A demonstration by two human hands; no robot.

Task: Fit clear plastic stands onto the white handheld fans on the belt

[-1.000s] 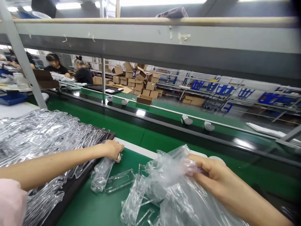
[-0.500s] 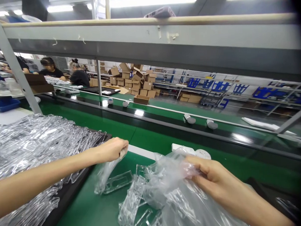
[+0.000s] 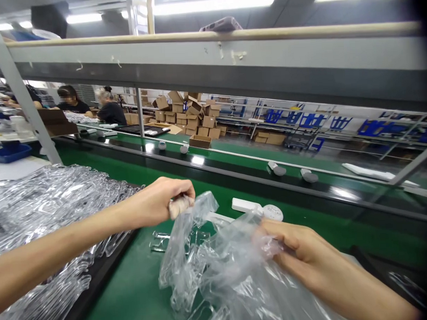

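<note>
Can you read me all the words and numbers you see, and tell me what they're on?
There are no words or numbers I can read.
Grey beam: one faint dark mark, too small and blurred to read.
Cardboard boxes: too far away to make out any print.
Clear plastic bag: no print that I can see.

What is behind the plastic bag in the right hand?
Beyond the bag, a white handle with a round head lies on the green surface. What the bag covers is hidden.

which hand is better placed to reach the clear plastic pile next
Probably the left hand: it is nearer the clear plastic pile, though pinching clear film; the right hand holds a plastic bag farther off.
</note>
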